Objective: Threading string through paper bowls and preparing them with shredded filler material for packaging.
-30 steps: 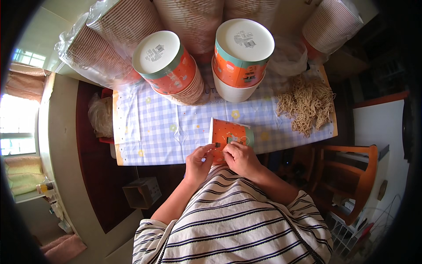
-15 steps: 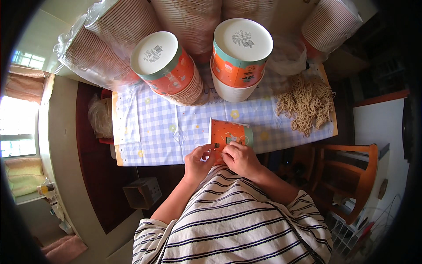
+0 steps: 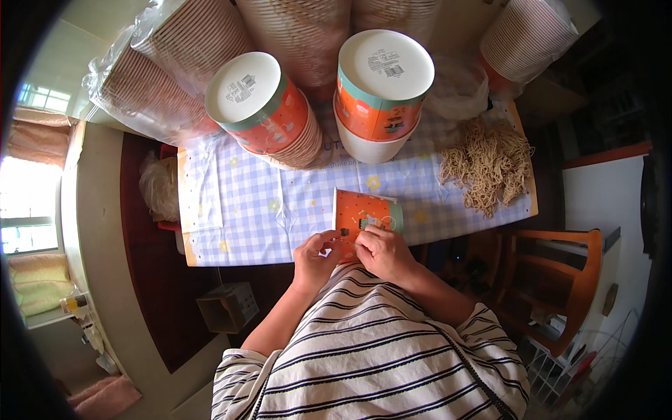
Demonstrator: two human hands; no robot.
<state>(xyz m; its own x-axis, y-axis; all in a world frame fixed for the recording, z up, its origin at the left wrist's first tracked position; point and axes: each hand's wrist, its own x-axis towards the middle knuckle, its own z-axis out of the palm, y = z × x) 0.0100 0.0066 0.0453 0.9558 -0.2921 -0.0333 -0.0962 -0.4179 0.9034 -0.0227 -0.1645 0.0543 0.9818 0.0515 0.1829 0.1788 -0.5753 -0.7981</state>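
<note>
An orange paper bucket with a green band and a white rim lies on its side at the near table edge, against my striped shirt. Over its near side my left hand is closed in a pinch, thumb against fingertips. My right hand is closed too, resting on the bucket close to the left fingertips. Between them runs a thin pale string, only partly visible. At the right of the table lies a tangled heap of beige strings.
Two upside-down stacks of paper buckets stand on the checked tablecloth. Behind them are tall plastic-wrapped stacks. A wooden chair stands to the right; a cardboard box is below the table's left.
Both hands stay nearly in place on the bucket, with only slight finger movement. The view has shifted very slightly.
</note>
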